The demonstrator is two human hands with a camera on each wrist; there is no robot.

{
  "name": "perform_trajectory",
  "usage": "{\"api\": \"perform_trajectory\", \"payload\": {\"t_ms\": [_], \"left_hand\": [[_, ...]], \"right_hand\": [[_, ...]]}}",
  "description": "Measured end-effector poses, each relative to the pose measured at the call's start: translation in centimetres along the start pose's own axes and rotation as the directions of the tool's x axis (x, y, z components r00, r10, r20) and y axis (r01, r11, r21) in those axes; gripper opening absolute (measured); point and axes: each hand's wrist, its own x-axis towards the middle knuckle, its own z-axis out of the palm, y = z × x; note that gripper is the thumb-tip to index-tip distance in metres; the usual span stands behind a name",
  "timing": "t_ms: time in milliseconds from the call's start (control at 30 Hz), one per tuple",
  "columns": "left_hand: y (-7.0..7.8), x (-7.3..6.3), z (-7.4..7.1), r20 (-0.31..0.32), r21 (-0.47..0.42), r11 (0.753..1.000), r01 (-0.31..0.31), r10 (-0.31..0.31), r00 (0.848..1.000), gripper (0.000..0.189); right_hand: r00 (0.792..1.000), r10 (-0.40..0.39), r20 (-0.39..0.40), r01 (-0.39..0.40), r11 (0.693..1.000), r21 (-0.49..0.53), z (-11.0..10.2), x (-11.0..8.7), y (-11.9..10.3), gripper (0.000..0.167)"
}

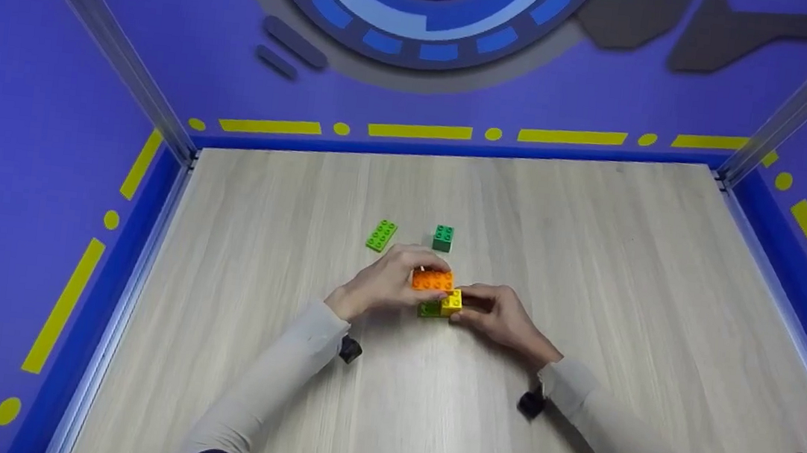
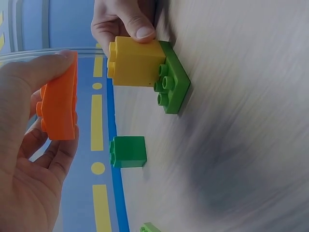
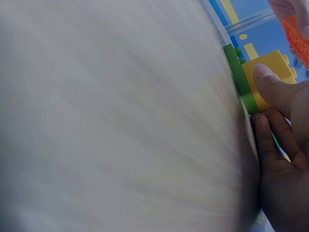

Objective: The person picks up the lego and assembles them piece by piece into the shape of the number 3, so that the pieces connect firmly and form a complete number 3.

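Note:
An orange toy brick is pinched by the left hand, thumb on one side and fingers on the other. In the left wrist view the orange brick is held above the tabletop, apart from the other pieces. A yellow brick sits on one end of a flat green studded plate, whose other studs are bare. The right hand grips the yellow brick, its thumb pressed on one side. In the right wrist view the green plate lies on the table under the yellow brick.
Just beyond the hands stands a dark green brick, with a light green plate lying to its left. The wooden tabletop is bordered by blue panels at the back and sides.

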Motion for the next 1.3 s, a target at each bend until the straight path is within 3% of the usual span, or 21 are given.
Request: {"api": "perform_trajectory", "payload": {"t_ms": [233,500,1300], "left_hand": [[0.0,0.0,0.4,0.006,-0.007,1.000,-0.030,0.030,1.000,0.034],[0.2,0.1,0.8,0.005,-0.028,0.999,-0.025,0.026,1.000,0.033],[-0.1,0.5,1.7,0.007,-0.014,1.000,-0.018,0.018,1.000,0.033]], "right_hand": [[1.000,-0.010,0.004,0.010,1.000,0.003,0.0,0.0,0.0,0.042],[1.000,0.007,0.026,-0.008,0.999,0.053,0.2,0.2,-0.1,0.042],[1.000,0.024,0.010,-0.025,0.997,0.067,0.1,0.0,-0.1,0.043]]}}
